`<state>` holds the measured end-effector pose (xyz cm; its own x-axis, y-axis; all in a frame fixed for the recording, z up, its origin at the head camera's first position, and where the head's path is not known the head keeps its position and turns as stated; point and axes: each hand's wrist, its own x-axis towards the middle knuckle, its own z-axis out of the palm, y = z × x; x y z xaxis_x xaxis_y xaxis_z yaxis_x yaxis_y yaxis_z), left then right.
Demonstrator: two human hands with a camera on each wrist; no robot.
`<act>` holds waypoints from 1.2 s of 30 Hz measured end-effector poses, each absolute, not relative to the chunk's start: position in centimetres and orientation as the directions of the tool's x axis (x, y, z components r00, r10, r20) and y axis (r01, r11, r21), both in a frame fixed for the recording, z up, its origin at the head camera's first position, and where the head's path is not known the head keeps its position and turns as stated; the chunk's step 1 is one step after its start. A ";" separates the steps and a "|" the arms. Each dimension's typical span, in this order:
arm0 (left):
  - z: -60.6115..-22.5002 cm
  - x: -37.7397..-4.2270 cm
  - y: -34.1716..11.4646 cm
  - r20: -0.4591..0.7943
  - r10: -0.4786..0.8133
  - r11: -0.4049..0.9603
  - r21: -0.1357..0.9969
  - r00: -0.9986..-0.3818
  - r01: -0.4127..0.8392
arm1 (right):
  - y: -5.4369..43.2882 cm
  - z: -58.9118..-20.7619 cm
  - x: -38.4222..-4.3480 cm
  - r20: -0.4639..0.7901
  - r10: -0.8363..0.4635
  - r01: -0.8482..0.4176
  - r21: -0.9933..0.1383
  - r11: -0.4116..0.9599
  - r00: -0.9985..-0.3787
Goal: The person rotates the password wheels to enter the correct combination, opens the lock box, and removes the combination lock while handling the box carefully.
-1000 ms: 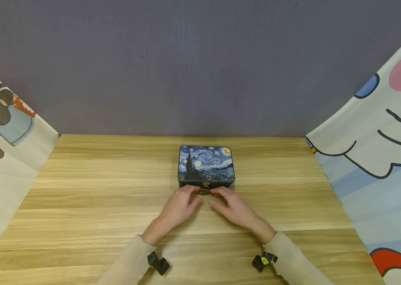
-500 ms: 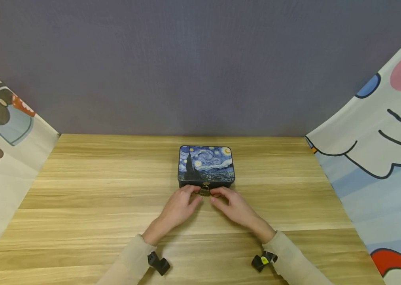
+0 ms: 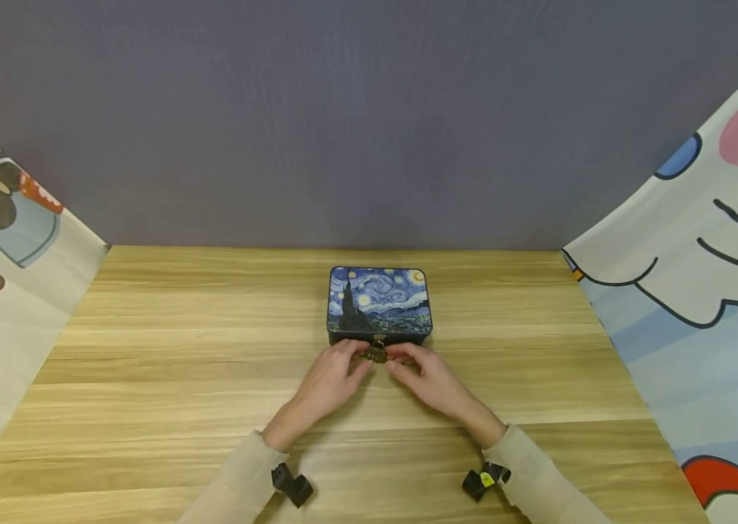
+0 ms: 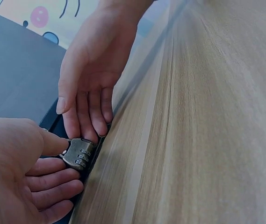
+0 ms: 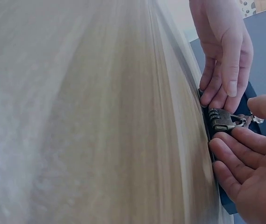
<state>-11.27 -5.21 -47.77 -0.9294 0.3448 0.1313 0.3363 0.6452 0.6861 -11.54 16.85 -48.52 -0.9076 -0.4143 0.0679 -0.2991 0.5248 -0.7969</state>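
Note:
A small bronze combination padlock (image 4: 78, 153) with number dials hangs by its shackle at the metal clasp (image 3: 379, 338) on the front of a tin box (image 3: 378, 300), whose lid carries a swirling blue night-sky picture. My left hand (image 3: 332, 375) touches one side of the padlock with its fingertips, its fingers loosely bent. From the other side the fingertips of my right hand (image 3: 431, 377) meet the lock. In the right wrist view both thumbs stand clear of the padlock (image 5: 220, 120), the right one close to the clasp. Fingers partly hide the box's front.
The box stands on a wood-grain table (image 3: 199, 349), toward its back edge. A grey wall (image 3: 343, 124) rises behind. Cartoon-printed curtains hang at the left (image 3: 9, 218) and right (image 3: 683, 276).
The padlock has tilted slightly, its body a little lower and more of its shackle showing. My right thumb has shifted slightly toward the lock. Both arms and the box stay put.

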 end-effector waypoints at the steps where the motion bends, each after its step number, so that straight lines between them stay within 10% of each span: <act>1: -47.8 -11.3 -5.2 0.131 0.345 0.643 0.688 -0.929 0.336 | 16.9 -48.5 -11.5 0.067 -0.414 -0.298 -0.798 0.523 -0.908; 36: -47.4 -11.1 -5.1 0.052 0.326 0.498 0.839 -0.944 0.218 | 16.6 -48.2 -11.1 0.024 -0.417 -0.196 -0.906 0.375 -0.909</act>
<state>-11.09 -5.11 -47.39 -0.9441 0.3255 0.0521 0.2181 0.4981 0.8392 -11.14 16.59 -48.17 -0.9088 -0.4166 0.0237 -0.1956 0.3751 -0.9061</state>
